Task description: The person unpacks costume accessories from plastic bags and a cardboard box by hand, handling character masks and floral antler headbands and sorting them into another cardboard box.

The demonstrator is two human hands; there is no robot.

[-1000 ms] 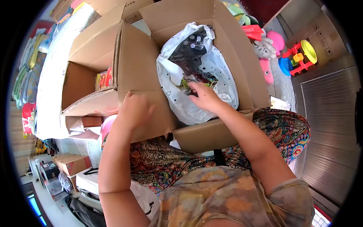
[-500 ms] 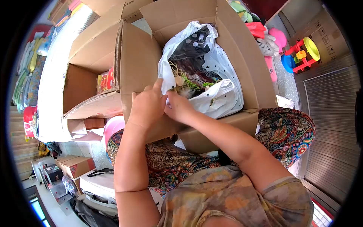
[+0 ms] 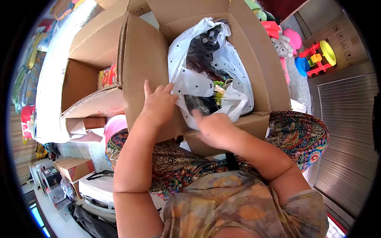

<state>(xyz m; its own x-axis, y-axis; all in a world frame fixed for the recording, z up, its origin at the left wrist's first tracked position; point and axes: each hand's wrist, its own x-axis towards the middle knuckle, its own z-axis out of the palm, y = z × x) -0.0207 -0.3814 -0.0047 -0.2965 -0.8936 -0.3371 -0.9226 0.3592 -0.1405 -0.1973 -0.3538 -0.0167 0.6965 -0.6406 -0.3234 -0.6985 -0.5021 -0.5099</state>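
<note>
"One white plastic bag [image 3: 194,85] inside the cardboard box [image 3: 260,71]?"
"Yes. Left hand [image 3: 158,104], fingers spread, at its left edge, grip unclear; right hand [image 3: 216,127] blurred at its near end, can't tell."

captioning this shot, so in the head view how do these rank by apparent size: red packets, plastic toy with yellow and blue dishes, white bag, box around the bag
1. box around the bag
2. white bag
3. plastic toy
4. red packets, partly hidden
</note>
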